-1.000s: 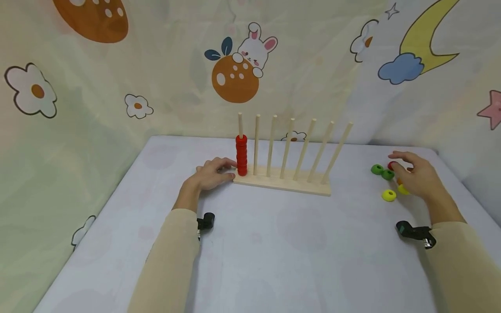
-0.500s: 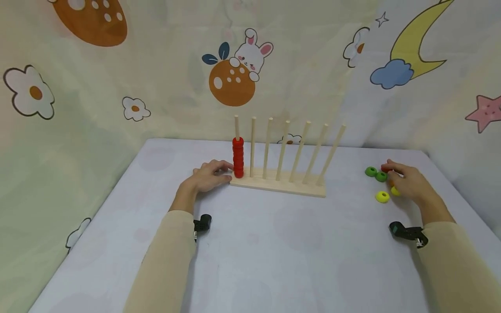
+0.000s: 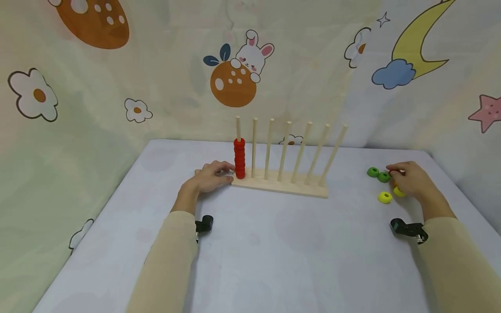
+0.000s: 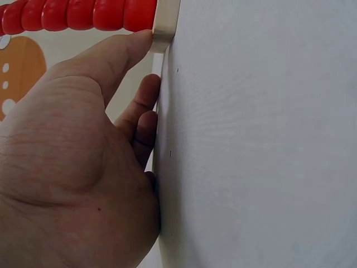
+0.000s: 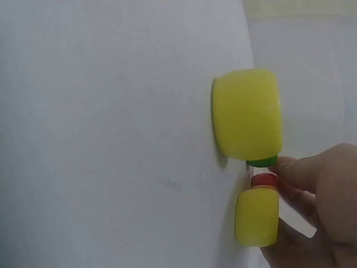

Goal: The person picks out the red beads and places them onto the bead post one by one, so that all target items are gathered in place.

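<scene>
A wooden rack (image 3: 279, 187) with several upright pegs stands on the table in the head view. Red beads (image 3: 239, 158) are stacked on its leftmost peg. My left hand (image 3: 211, 177) holds the rack's left end, thumb in front and index finger behind; in the left wrist view the thumb (image 4: 120, 53) touches the base's edge. At the right, my right hand (image 3: 412, 180) has thumb and index finger about a red bead (image 5: 264, 180), mostly hidden in the head view. Close by lie green beads (image 3: 383, 177), yellow beads (image 3: 385, 198) and a partly hidden orange bead (image 3: 394, 184).
The white table (image 3: 297, 252) reaches back to a patterned cloth backdrop (image 3: 176, 65). Black wrist cameras (image 3: 407, 229) sit on both forearms. The pegs rise between the two hands, those on the right appearing to lean outward.
The right hand's thumb and index finger have closed in around the red bead, which shows less now. My left hand stays at the rack's end. The head view has shifted slightly.
</scene>
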The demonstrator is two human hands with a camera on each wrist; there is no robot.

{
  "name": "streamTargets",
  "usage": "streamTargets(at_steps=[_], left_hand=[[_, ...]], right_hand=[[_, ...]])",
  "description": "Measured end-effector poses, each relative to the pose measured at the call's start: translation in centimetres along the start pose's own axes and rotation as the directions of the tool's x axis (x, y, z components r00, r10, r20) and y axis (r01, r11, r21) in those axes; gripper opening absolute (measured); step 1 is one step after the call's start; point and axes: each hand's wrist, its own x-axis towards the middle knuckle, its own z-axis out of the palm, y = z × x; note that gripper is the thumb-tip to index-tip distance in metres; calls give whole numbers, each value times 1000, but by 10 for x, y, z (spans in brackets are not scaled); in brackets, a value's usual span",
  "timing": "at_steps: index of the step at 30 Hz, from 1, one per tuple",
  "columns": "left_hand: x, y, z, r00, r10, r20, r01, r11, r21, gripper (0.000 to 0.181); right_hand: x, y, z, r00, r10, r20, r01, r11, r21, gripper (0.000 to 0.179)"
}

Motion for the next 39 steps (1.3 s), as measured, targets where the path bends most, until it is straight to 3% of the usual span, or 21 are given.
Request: streamTargets(at_steps=[7, 11, 19, 24, 31, 39], left_hand=[[0, 3, 0, 1000, 9, -6, -8, 1000, 14, 37], [0, 3, -1, 1000, 12, -4, -12, 1000, 19, 38], [3, 5, -2, 1000, 12, -4, -12, 1000, 13, 37], [0, 4, -1, 1000, 1, 4, -1, 1000, 7, 38], [-1, 1, 1, 1000, 3, -4, -3, 1000, -2, 36], [-1, 1, 2, 1000, -2, -3, 2, 1000, -1, 36]], right_hand=[[-2, 2, 0, 991, 135, -19, -134, 991, 29, 38], [-3, 1, -1, 988, 148, -43, -146, 988, 46, 36], [-8, -10, -7, 974, 132, -182, -111, 987, 120, 42], [-13, -21, -15, 961, 95, -258, -67, 991, 114, 43], [-21, -28, -17, 964, 49, -260, -27, 996, 86, 42], [-29, -37, -14, 965, -15, -263, 55, 988, 145, 48]])
